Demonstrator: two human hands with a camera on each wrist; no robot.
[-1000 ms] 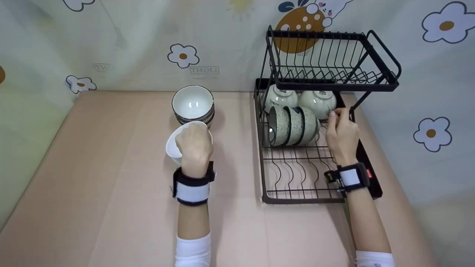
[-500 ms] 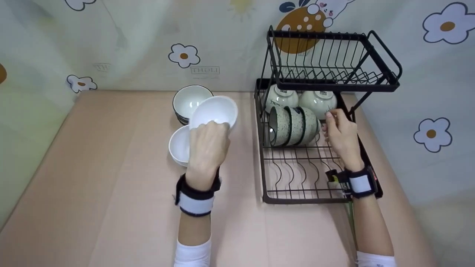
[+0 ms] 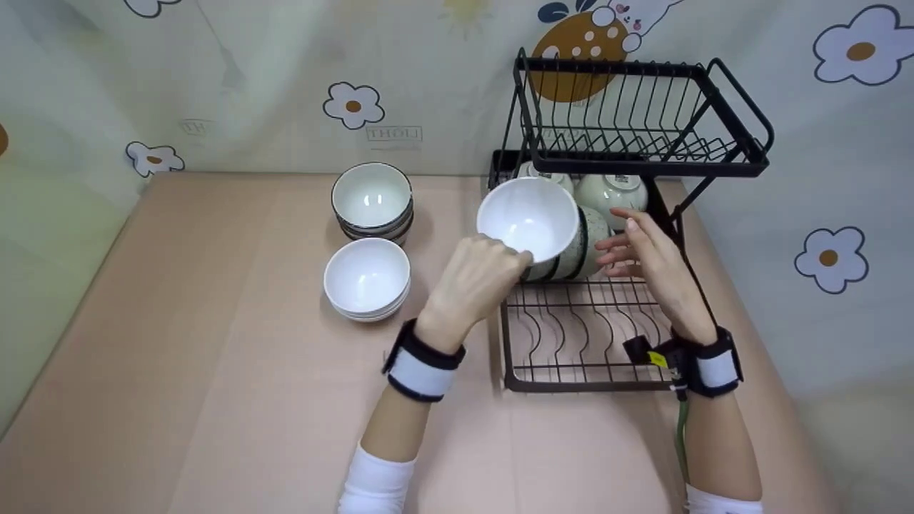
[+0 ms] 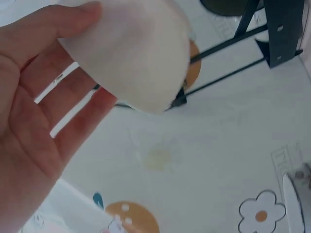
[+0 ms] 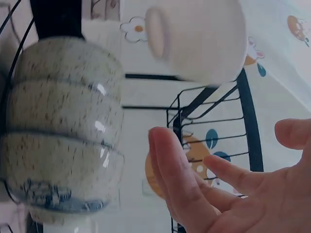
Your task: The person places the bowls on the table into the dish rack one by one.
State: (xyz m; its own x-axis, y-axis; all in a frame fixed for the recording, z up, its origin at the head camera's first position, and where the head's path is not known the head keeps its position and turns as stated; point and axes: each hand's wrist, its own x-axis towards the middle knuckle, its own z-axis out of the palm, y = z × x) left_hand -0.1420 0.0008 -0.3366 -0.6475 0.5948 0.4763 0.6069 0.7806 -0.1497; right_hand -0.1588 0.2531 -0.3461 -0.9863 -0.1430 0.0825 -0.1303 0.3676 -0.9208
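Note:
My left hand (image 3: 478, 282) pinches the rim of a white bowl (image 3: 528, 218), thumb on one side and fingers on the other. In the head view the bowl overlaps the speckled bowls (image 3: 591, 243) that stand on edge in the dish rack's lower tier (image 3: 543, 386). The right wrist view shows the white bowl (image 5: 209, 43) above and apart from those speckled bowls (image 5: 63, 111). Fingers spread and holding nothing, my right hand (image 3: 657, 275) is just right of the speckled row. Behind the row, upside-down pale bowls (image 3: 614, 196) are partly hidden.
White bowls (image 3: 368, 282) are stacked on the table left of the rack, in front of a stack of dark-rimmed bowls (image 3: 371, 200). The rack's black upper tier (image 3: 643, 168) overhangs the back of the lower one. A patterned sheet (image 3: 250, 86) covers the wall behind.
My left hand has lifted a white bowl off the front stack and carried it right, to the rack. My right hand has drawn back slightly and its fingers have spread.

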